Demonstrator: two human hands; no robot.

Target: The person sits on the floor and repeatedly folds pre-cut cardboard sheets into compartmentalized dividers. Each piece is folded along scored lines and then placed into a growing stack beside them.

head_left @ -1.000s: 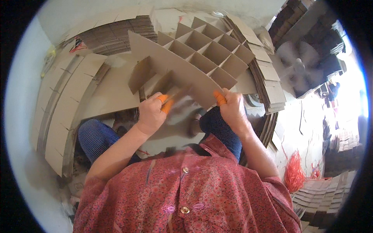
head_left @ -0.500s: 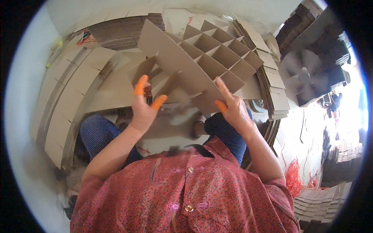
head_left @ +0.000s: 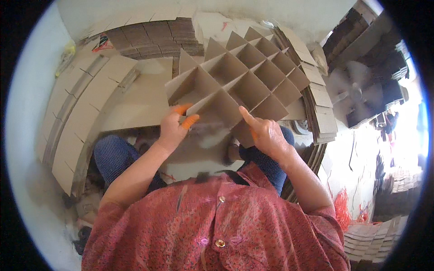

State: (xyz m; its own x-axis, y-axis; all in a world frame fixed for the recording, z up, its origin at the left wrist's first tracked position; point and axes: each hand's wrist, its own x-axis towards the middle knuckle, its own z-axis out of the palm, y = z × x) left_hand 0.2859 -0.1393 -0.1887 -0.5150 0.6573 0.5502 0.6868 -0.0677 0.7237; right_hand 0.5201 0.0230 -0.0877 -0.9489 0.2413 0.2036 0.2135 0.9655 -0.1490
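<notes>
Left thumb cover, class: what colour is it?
The left thumb cover is orange, best seen in the head view.

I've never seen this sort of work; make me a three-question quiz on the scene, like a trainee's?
1. True or false: the cardboard grid is folded flat.
2. Which is at the picture's right: (a) a ladder, (b) a fan, (c) a bucket?
3. Fill in: the finger covers on the left hand are ___.

Key: 1. False, its cells stand open. 2. b. 3. Orange.
</notes>
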